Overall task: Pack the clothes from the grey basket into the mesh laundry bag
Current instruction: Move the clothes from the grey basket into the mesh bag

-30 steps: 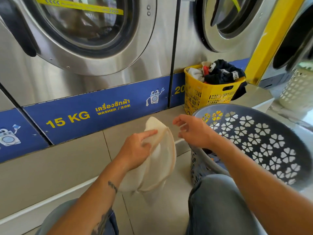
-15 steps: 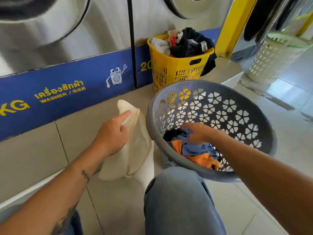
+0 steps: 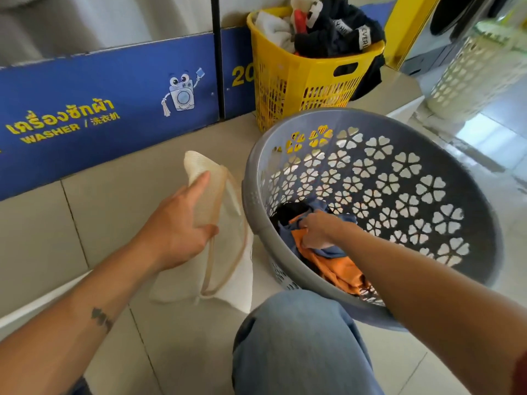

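Observation:
The grey basket [image 3: 427,155], round with flower-shaped holes, is tilted toward me on the tiled floor. Inside it lie orange, blue and black clothes [image 3: 339,266]. My right hand [image 3: 316,229] reaches into the basket and grips the bunched orange and blue cloth. Left of the basket, my left hand [image 3: 182,223] holds the cream mesh laundry bag [image 3: 228,269] by its upper edge, thumb on the outside; the bag hangs limp with its mouth slack, its lower end on the floor.
A yellow basket [image 3: 299,81] full of dark and white clothes stands behind against the blue washer panel [image 3: 114,109]. A white perforated bin [image 3: 473,78] is at the far right. My knee in jeans [image 3: 299,346] is at the bottom centre.
My right hand went from beside the bag down into the grey basket and closed on the clothes. The view tipped downward. My left hand kept its hold on the bag.

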`<state>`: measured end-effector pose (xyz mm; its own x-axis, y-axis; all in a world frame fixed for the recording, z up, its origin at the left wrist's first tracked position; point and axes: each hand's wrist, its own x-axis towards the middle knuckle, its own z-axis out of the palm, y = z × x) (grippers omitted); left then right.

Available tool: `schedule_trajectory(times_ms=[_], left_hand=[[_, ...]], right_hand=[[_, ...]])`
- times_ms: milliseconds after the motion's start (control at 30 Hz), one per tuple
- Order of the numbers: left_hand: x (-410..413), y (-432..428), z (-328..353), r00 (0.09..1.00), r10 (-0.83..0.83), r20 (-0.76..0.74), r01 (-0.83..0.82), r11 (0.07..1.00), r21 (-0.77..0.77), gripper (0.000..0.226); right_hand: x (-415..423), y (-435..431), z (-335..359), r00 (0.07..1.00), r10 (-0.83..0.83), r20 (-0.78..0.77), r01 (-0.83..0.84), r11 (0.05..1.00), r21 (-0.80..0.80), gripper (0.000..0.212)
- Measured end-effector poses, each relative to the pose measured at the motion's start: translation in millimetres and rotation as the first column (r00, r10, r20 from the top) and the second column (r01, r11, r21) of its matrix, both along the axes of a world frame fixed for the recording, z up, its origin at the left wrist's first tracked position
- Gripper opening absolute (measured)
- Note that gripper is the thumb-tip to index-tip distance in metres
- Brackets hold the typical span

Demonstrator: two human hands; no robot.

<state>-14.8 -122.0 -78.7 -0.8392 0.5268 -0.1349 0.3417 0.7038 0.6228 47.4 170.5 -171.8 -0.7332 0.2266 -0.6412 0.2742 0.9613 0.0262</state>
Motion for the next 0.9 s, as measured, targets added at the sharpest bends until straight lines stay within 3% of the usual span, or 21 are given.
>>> schedule_trajectory(times_ms=[167, 267, 433, 500, 567, 633, 767, 900], left_hand=[[2, -10, 1, 0.999, 0.03, -0.033, -0.029, 1.0, 0.009, 0.092], [6, -16, 5, 0.998, 0.027, -0.049, -0.027, 1.0, 0.001, 0.091], [15, -18, 19, 0.988, 0.031, -0.154, -0.023, 0.998, 0.055, 0.076], [20, -17, 24, 0.981, 0.041, -0.188, -0.021, 0.994, 0.108, 0.069], [24, -18, 28, 0.971, 0.044, -0.234, -0.007, 0.988, 0.156, 0.065], [29, -19, 33, 0.964, 0.058, -0.26, -0.01, 0.983, 0.182, 0.062], [37, -26, 38, 0.954, 0.081, -0.287, -0.021, 0.978, 0.205, 0.058], [37, -37, 37, 0.961, 0.097, -0.257, -0.038, 0.973, 0.226, 0.054]], right_hand=[[1, 5, 19, 0.941, -0.118, -0.318, 0.105, 0.993, -0.057, 0.026], [3, 1, 44, 0.852, -0.215, -0.478, 0.176, 0.976, -0.125, 0.012], [-9, -8, 119, 0.571, -0.489, -0.66, 0.159, 0.854, -0.495, 0.014], [-11, -12, 151, 0.406, -0.649, -0.643, 0.099, 0.731, -0.675, 0.013], [-10, -15, 170, 0.337, -0.723, -0.603, 0.053, 0.654, -0.754, 0.009], [-6, -20, 170, 0.404, -0.7, -0.589, 0.095, 0.672, -0.734, 0.013], [0, -20, 134, 0.641, -0.571, -0.513, 0.227, 0.779, -0.585, 0.012], [12, -22, 106, 0.947, -0.254, -0.198, 0.2, 0.946, -0.257, 0.034]])
